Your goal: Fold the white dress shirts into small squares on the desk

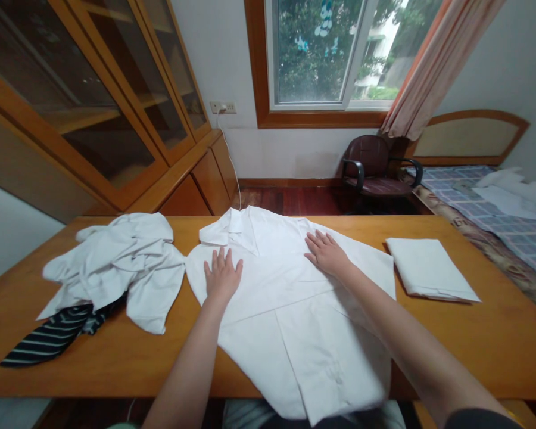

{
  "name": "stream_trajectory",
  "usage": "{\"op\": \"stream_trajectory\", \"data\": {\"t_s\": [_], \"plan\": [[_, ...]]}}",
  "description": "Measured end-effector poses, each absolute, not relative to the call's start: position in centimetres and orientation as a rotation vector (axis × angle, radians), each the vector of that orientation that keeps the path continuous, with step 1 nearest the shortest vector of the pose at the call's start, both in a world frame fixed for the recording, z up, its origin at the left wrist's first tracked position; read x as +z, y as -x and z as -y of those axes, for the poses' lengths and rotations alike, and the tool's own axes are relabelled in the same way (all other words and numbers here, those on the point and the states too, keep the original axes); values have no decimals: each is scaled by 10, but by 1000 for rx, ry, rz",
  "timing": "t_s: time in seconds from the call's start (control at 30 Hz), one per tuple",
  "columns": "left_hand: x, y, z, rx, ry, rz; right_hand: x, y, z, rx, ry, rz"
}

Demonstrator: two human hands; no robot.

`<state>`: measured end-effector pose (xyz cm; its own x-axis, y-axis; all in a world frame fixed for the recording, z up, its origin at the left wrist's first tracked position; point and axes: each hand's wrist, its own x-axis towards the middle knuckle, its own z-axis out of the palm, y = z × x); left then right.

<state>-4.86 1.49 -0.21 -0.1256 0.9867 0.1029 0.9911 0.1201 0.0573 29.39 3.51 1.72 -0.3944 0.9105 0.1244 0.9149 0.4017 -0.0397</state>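
On table (116, 369) centre: white shirt (295, 310), spread flat, hem over near edge. Left hand (222, 275) & right hand (327, 253) pressed on it, fingers spread wide, holding nothing. Left: crumpled shirts (120, 262), striped tie (49, 339). Right: folded shirt (429, 268).

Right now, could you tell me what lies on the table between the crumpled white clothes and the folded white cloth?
In the head view, the spread white shirt lies between them, with the left hand and right hand pressed flat on it.
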Motion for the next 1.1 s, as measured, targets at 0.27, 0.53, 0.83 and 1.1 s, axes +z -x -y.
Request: {"op": "stream_trajectory", "data": {"t_s": [0.27,0.53,0.83,1.1], "plan": [[6,36,-6,-99,1975,2441,4,-268,51,14,1885,2196],[5,25,25,-27,1953,2488,-15,-297,56,34,1863,2139],[6,6,84,86,1997,2419,-3,-327,-6,116,1604,2420],[34,1,111,305,2389,2334,5,-333,-25,-38,1586,2412]]}}
